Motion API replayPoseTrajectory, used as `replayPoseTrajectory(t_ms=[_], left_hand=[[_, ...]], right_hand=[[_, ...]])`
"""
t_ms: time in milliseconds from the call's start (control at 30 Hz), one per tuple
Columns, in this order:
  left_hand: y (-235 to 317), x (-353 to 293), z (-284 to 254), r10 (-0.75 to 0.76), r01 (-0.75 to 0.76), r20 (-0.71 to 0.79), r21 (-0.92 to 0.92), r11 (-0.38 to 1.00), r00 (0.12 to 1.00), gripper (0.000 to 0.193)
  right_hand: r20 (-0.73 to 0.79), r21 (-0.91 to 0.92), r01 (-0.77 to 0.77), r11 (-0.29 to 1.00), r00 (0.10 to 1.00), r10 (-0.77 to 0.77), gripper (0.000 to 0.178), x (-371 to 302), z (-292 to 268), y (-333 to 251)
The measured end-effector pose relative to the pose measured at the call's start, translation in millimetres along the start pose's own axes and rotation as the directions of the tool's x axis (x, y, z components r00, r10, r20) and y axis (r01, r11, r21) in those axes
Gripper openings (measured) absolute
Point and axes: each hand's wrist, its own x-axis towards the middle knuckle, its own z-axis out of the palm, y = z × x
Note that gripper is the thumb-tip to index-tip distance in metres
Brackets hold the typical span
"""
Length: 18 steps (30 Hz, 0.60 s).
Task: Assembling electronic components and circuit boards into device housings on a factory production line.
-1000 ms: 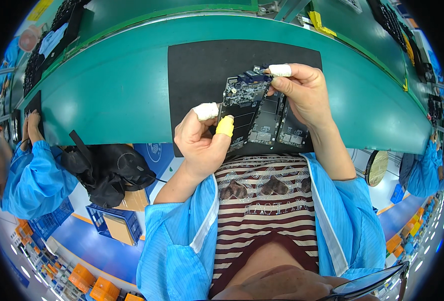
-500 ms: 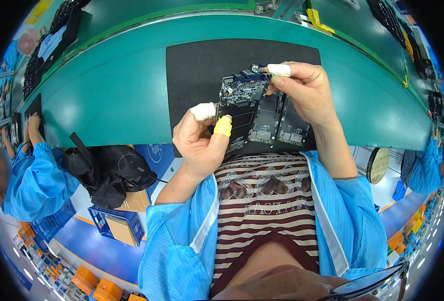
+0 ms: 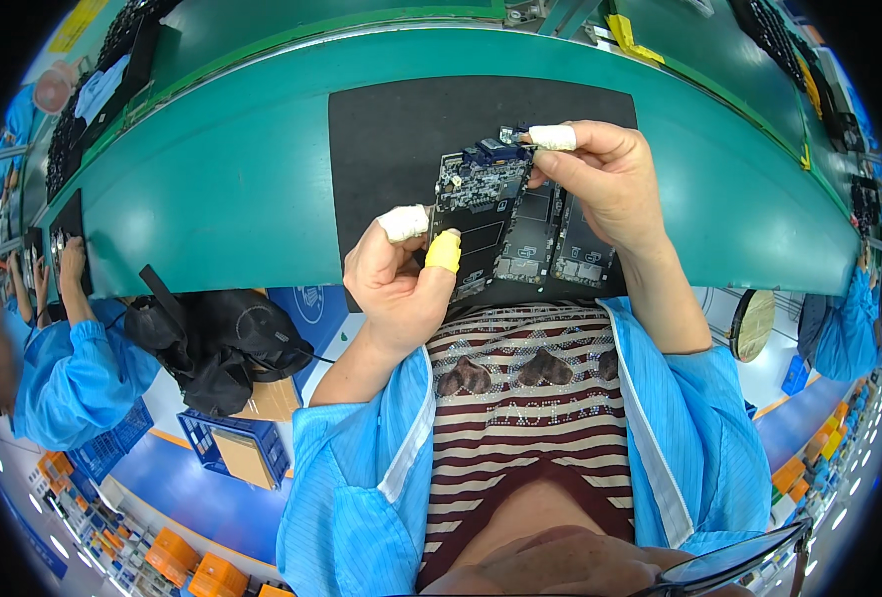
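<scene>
A black circuit board (image 3: 476, 224), with dark blue connectors along its far end, is raised above the black mat (image 3: 391, 124) and tilted. My left hand (image 3: 401, 277) grips its left edge between a thumb in a yellow finger cover and a finger in a white one. At the board's far right corner, my right hand (image 3: 605, 177) is closed in a pinch, its index finger covered in white. Whether a small part sits between those fingertips is hidden. More black circuit boards (image 3: 582, 254) lie on the mat beneath and to the right of the held one.
The mat lies on a green table (image 3: 232, 189). A black bag (image 3: 227, 338) is left of me below the table edge, above a blue crate (image 3: 232, 448). At the far left a co-worker in a blue sleeve (image 3: 88, 368) works at the same table. A round stool seat (image 3: 752, 326) stands right.
My hands and the held board stay almost still. At the far left, the co-worker's arms have shifted, and a hand now reaches over the dark tray there.
</scene>
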Motion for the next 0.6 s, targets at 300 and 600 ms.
replayPoseTrajectory(t_ms=[300, 600], left_hand=[[-0.4, 0.5, 0.6, 0.001, -0.001, -0.002, 0.016, 1.0, 1.0, 0.018], [-1.3, -0.4, 0.2, 0.021, -0.021, 0.002, 0.035, 0.999, 1.0, 0.019]], right_hand=[[-0.021, 0.022, 0.021, 1.0, 1.0, -0.021, 0.016, -1.3, 1.1, 3.8], [-0.043, 0.084, 0.052, 0.995, 0.998, -0.049, 0.015, -2.3, 3.3, 11.4]])
